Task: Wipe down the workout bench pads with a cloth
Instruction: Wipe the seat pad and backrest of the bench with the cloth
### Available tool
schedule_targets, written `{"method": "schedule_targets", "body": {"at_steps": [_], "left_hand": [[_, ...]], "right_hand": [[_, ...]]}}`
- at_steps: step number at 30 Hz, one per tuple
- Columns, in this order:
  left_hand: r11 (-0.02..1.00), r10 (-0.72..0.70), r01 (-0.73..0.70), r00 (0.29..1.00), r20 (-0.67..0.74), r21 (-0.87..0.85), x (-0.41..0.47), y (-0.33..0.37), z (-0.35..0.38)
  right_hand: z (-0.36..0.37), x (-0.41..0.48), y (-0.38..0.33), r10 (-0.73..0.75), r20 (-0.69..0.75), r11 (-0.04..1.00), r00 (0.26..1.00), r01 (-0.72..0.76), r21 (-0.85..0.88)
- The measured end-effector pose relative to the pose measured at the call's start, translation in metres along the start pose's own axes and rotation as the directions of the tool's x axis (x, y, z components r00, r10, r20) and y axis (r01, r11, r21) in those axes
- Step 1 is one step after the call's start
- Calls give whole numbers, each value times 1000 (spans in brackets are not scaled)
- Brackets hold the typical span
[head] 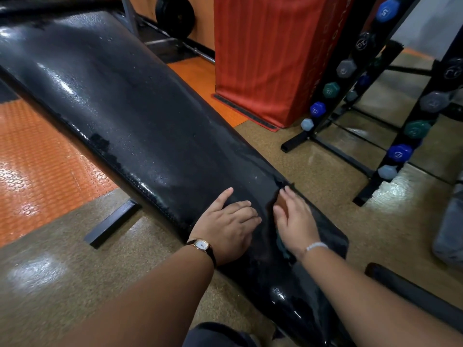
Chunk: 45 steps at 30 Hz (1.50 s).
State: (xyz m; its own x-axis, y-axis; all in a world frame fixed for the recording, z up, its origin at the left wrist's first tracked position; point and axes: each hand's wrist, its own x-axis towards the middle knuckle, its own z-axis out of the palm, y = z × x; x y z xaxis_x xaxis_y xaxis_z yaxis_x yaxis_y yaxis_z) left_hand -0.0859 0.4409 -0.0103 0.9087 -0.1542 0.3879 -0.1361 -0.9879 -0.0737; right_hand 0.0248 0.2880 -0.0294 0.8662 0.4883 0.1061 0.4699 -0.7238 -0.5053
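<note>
The long glossy black vinyl bench pad (130, 101) is lying bare beyond the person's hands, offering an open run along its length. The left hand (226, 226) and right hand (295, 221) are occupying its near end. A red upright padded block (270, 58) and a black metal dumbbell rack (333, 101) are crowding the right side. A black steel foot bar (112, 219) is jutting out leftward over the speckled tan floor (62, 271).
</note>
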Motion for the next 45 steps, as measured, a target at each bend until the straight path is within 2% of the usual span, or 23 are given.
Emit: {"method": "schedule_targets", "body": {"at_steps": [2, 5, 7, 11, 13, 14, 16, 18, 19, 21, 23, 25, 26, 27, 29, 31, 32, 33, 35, 37, 40, 42, 45], "left_hand": [[1000, -3, 3, 1000, 22, 11, 0, 0, 0], [1000, -7, 6, 999, 43, 25, 0, 0, 0], [999, -5, 4, 999, 45, 33, 1, 0, 0], [999, -2, 0, 999, 38, 39, 0, 1, 1], [999, 4, -5, 1000, 19, 40, 0, 0, 2], [999, 7, -7, 1000, 9, 38, -1, 0, 3], [999, 13, -13, 1000, -11, 33, -1, -1, 4], [1000, 18, -17, 1000, -26, 20, -1, -1, 6], [1000, 21, -20, 999, -39, 8, -1, -2, 7], [999, 26, -28, 998, -65, -26, -2, -2, 7], [997, 24, -30, 996, -85, -75, -3, -1, 5], [986, 0, -22, 991, -130, -163, -3, -2, -3], [977, -23, -14, 985, -169, -212, -2, -4, -10], [971, -49, -3, 976, -210, -241, -1, -10, -18], [977, -90, 31, 957, -275, -210, -2, -29, -37], [988, -127, 94, 948, -292, -122, -2, -54, -52], [988, -151, 134, 944, -293, -80, -3, -67, -57], [984, -176, 171, 941, -287, -45, -2, -78, -59], [975, -215, 222, 939, -270, -2, -2, -95, -58], [971, -225, 239, 940, -255, 23, -3, -104, -53], [973, -215, 230, 940, -265, 28, -1, -107, -45], [976, -204, 216, 933, -296, 11, 0, -108, -40], [980, -186, 198, 919, -348, -1, 2, -111, -35]], "right_hand": [[-1, -19, 22, 9, 14, 998, 1000, -8, -68], [-5, 4, 44, 300, 18, 952, 954, -298, -77], [-1, 15, 33, 374, -28, 924, 927, -375, -72], [12, -39, 6, 31, -1, 999, 1000, -31, -7], [9, -68, 21, -44, 11, 998, 999, 45, -45], [7, -70, 35, -13, 11, 998, 1000, 14, -68], [5, -56, 55, 194, -8, 979, 981, -194, -56], [7, -35, 50, 411, -54, 911, 910, -412, -26], [11, -30, 38, 448, -65, 892, 891, -451, -33], [18, -36, 9, 311, -55, 949, 949, -313, -26], [20, -67, -15, 17, 6, 1000, 1000, -17, -7], [16, -98, -11, -164, 72, 985, 984, 167, -44], [13, -103, 2, -172, 85, 982, 981, 178, -62], [12, -102, 14, -118, 75, 989, 990, 123, -78], [9, -86, 21, 129, 34, 991, 991, -127, -47], [8, -64, 0, 354, -29, 935, 935, -354, 9], [11, -58, -16, 373, -33, 928, 927, -373, 14], [16, -58, -32, 313, -17, 950, 950, -313, 9], [27, -75, -54, 28, 26, 999, 999, -27, -46], [30, -107, -55, -217, 83, 956, 973, 230, -185], [26, -132, -11, -323, 165, 882, 932, 359, -304], [22, -133, 6, -248, 89, 939, 965, 262, -224], [29, -112, -24, 102, -132, 994, 986, -106, -19]]}}
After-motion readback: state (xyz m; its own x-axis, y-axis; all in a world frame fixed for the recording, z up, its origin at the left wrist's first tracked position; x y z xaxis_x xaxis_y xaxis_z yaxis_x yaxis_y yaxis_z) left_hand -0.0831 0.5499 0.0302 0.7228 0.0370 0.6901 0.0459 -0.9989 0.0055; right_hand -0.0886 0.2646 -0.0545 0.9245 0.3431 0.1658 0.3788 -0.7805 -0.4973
